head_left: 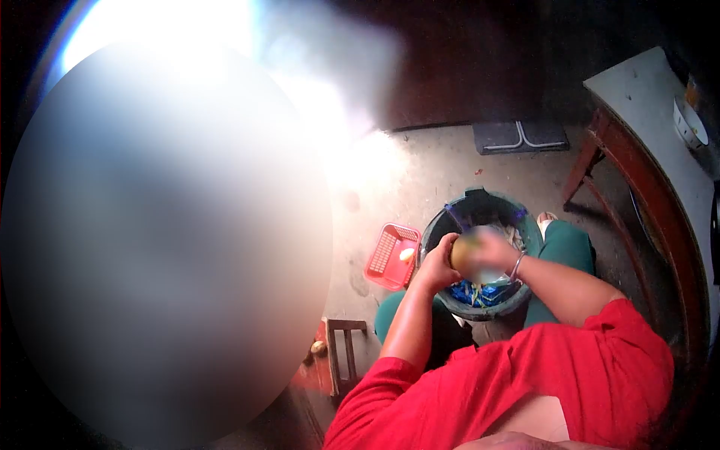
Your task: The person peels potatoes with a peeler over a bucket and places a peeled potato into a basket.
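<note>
My left hand (pixel 437 264) is closed round the left side of a yellowish-brown round object (pixel 460 255), which looks like a fruit or vegetable. On its right side lies my right hand (pixel 495 255), blurred, so its fingers and anything in them cannot be made out. A bracelet circles the right wrist. Both hands are above a dark green bucket (pixel 517 304) between my knees, with scraps and blue plastic (pixel 480 294) inside. Left of the bucket, a red plastic basket (pixel 380 259) on the floor holds a small pale piece (pixel 406 254).
A table (pixel 637 86) with a white bowl (pixel 689 123) stands at the right. Beyond the bucket lies a dark mat (pixel 491 140) with metal tubing. At the lower left is a wooden chair (pixel 348 325) near a small round item (pixel 319 347). A large blur hides the left side.
</note>
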`<state>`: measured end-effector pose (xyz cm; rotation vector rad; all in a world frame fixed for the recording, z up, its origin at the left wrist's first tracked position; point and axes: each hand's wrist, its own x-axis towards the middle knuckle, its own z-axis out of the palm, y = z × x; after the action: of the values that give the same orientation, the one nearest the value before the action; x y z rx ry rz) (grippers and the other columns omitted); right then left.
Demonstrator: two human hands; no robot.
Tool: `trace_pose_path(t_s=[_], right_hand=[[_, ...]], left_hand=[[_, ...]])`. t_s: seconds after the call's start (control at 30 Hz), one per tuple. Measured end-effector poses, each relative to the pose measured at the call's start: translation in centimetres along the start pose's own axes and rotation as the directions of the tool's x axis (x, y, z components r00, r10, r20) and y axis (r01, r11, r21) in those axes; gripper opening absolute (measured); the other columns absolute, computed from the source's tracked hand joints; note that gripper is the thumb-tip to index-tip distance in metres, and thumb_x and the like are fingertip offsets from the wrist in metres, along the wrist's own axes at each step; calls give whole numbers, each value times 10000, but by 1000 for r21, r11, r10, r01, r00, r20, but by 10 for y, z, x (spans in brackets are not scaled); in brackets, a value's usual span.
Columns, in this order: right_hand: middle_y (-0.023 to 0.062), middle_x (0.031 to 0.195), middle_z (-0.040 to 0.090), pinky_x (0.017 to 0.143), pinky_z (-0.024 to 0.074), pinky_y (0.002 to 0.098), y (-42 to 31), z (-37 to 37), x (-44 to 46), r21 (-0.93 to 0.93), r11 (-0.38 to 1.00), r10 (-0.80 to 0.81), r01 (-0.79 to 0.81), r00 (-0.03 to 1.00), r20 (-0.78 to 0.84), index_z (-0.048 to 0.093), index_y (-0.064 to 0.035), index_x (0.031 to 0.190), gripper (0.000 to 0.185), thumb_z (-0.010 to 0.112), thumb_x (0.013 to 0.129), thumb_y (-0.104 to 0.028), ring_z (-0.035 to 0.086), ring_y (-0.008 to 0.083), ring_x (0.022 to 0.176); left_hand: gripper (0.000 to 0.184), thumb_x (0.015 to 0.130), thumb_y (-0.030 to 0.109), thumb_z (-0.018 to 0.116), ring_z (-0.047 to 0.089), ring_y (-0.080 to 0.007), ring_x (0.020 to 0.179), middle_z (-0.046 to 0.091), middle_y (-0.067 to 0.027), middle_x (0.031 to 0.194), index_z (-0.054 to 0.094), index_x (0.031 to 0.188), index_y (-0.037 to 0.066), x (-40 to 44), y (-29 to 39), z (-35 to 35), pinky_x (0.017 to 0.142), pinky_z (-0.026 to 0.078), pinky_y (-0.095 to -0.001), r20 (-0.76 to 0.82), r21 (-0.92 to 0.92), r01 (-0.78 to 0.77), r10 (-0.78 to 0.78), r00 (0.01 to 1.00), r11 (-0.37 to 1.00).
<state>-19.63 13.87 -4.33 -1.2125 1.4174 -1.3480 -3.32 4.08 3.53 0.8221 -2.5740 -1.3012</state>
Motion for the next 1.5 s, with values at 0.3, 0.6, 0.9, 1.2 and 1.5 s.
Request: trace_pose_path(t_s=[0.3, 0.6, 0.9, 1.2, 1.5], right_hand=[[68, 910, 608, 693, 490, 289, -33, 1, -7, 194, 940, 274, -279, 960, 57, 527, -1, 1048, 276, 632, 847, -158, 580, 128, 798], [85, 895, 624, 653, 485, 290, -43, -2, -10, 17, 963, 266, -267, 962, 70, 526, 15, 1059, 318, 630, 854, -204, 584, 121, 763], [105, 914, 630, 629, 491, 290, -35, -3, -8, 78, 941, 320, -328, 942, 100, 505, 52, 1134, 407, 627, 860, -224, 592, 131, 735], [103, 871, 631, 601, 479, 298, -26, -1, -8, 40, 945, 321, -325, 943, 88, 524, 46, 1087, 371, 609, 866, -238, 580, 130, 707], [116, 842, 644, 657, 484, 318, -23, -2, -9, -66, 968, 248, -243, 966, 77, 574, 26, 1015, 313, 616, 855, -240, 593, 149, 742]], left_hand=[[896, 548, 220, 888, 597, -252, 1007, 603, -165, 1091, 391, 1281, 88, -1, 1, 2, 866, 482, -353, 8, 26, 43, -43, 999, 999], [891, 537, 227, 892, 585, -248, 1024, 594, -153, 1113, 410, 1274, 89, -2, -2, 5, 879, 472, -347, -5, 31, 49, -49, 999, 998], [863, 558, 326, 872, 578, -324, 1069, 594, -200, 1123, 432, 1253, 68, -3, -1, 1, 892, 466, -370, -17, 32, 26, -25, 1000, 999], [866, 546, 358, 881, 584, -277, 1039, 604, -173, 1102, 449, 1229, 46, -3, -9, 2, 881, 470, -354, -5, 51, 43, -43, 999, 998], [853, 542, 330, 897, 587, -218, 1021, 609, -149, 1089, 461, 1213, 35, -5, -2, -1, 875, 472, -335, -6, 45, 79, -78, 997, 996]])
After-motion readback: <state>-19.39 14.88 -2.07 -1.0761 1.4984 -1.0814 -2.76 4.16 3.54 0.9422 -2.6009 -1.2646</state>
